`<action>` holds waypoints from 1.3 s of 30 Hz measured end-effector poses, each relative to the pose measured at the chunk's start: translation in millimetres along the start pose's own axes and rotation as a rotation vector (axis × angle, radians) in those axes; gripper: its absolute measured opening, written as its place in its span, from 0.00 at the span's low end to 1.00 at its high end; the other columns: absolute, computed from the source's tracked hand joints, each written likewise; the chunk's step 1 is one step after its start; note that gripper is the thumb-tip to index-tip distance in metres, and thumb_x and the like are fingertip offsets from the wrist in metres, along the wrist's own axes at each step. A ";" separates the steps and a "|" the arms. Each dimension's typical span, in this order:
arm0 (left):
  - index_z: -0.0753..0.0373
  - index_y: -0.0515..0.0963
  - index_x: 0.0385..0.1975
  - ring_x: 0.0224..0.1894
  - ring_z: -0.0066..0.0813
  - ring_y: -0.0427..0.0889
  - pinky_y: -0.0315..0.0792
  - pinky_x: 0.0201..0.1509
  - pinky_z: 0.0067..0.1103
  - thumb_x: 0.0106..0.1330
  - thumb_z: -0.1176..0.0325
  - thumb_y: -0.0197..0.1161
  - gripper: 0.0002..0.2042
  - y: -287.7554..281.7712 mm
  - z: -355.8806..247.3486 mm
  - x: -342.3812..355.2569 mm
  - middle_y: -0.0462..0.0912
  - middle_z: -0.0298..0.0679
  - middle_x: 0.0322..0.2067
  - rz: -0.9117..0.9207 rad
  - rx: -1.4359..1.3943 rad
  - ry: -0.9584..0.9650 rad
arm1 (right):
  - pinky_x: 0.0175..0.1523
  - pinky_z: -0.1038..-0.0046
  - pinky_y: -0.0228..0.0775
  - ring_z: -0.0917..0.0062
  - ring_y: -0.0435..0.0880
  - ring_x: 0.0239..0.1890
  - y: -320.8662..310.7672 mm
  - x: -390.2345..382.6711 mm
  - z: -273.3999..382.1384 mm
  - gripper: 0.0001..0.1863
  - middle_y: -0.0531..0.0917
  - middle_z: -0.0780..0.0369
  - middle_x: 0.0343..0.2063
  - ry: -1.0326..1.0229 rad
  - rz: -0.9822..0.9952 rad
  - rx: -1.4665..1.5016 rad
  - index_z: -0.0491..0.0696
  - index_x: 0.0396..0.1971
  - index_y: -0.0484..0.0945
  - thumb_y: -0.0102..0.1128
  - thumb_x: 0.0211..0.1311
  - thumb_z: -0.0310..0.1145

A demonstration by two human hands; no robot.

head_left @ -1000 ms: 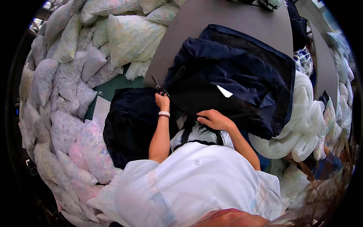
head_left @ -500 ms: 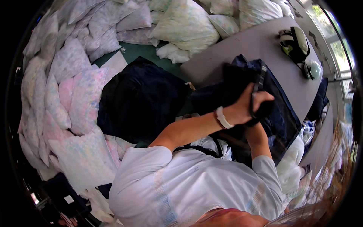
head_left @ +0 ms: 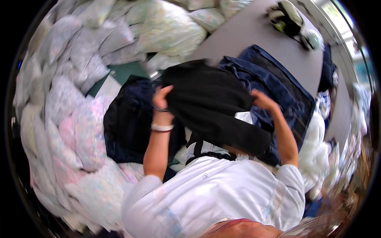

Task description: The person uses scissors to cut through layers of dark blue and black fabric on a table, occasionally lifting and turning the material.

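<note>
At centre frame, one black cloth (head_left: 208, 93) is held at opposite edges by the fingers of left hand (head_left: 161, 98) and right hand (head_left: 263, 100) (presumably keeping it spread).

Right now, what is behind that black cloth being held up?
Behind the black cloth, navy fabric shows on the grey table; whatever the cloth covers cannot be seen.

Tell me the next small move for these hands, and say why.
Probably ease the left hand and right hand slightly apart to flatten the black cloth: they are at opposite sides of it, and it shows soft folds between them rather than lying taut.
</note>
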State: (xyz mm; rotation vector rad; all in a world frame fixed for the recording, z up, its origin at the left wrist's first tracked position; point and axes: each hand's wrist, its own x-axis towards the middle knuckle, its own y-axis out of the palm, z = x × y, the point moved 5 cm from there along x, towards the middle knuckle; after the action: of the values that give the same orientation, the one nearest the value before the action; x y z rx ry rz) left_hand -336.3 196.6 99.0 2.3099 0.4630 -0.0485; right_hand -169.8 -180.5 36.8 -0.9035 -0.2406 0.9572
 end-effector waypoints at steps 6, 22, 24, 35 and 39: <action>0.74 0.74 0.37 0.39 0.36 0.80 0.74 0.47 0.27 0.56 0.74 0.61 0.11 -187.0 64.5 -40.4 0.80 0.46 0.36 -0.483 0.692 -0.291 | 0.52 0.77 0.67 0.77 0.76 0.45 -143.7 -132.2 -58.2 0.17 0.78 0.62 0.43 0.330 -1.253 0.789 0.41 0.50 0.70 0.49 0.65 0.35; 0.71 0.73 0.37 0.34 0.29 0.77 0.72 0.44 0.22 0.50 0.83 0.63 0.13 281.2 115.6 69.5 0.79 0.39 0.34 0.130 0.564 0.559 | 0.46 0.66 0.65 0.60 0.72 0.39 24.0 -121.8 -8.5 0.12 0.72 0.54 0.33 0.616 -1.290 0.007 0.42 0.36 0.68 0.55 0.50 0.27; 0.71 0.73 0.37 0.34 0.31 0.78 0.74 0.43 0.23 0.51 0.85 0.62 0.13 321.1 115.4 80.8 0.79 0.40 0.35 0.201 0.457 0.554 | 0.42 0.66 0.65 0.62 0.71 0.36 61.7 -140.2 -41.3 0.09 0.72 0.56 0.30 0.642 -0.825 -0.064 0.43 0.30 0.71 0.56 0.50 0.30; 0.78 0.73 0.29 0.26 0.40 0.81 0.81 0.30 0.32 0.48 0.84 0.63 0.09 501.0 70.0 193.9 0.79 0.51 0.31 0.157 0.257 0.712 | 0.40 0.62 0.65 0.66 0.82 0.31 67.0 -459.3 -172.6 0.08 0.82 0.57 0.24 1.507 -0.197 -0.252 0.50 0.23 0.80 0.54 0.48 0.36; 0.78 0.74 0.30 0.27 0.41 0.81 0.81 0.32 0.31 0.49 0.82 0.64 0.09 526.3 76.5 183.4 0.79 0.50 0.31 0.247 0.337 0.667 | 0.46 0.57 0.67 0.55 0.79 0.37 41.4 -431.9 -181.0 0.10 0.81 0.51 0.31 0.999 -0.973 -0.007 0.43 0.31 0.77 0.53 0.47 0.28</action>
State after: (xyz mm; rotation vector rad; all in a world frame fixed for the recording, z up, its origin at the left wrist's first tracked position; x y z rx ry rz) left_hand 23.6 -136.8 374.2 2.6668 0.5174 0.8434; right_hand -346.9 -611.9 -22.5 -1.0065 0.1817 -0.4310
